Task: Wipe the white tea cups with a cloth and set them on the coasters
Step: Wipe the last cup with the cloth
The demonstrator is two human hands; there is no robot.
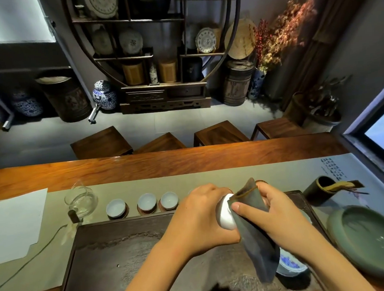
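1. Wooden counter is spanned by a grey-green runner, with a dark tea tray at its near edge.
2. Three wiped cups are seated on coasters along the tray's far edge.
3. Over the tray, the white tea cup is gripped by the left hand, fingers curled round it.
4. The cloth is pinched against the cup by the right hand; the cup should be turned steadily so that the whole rim is dried.
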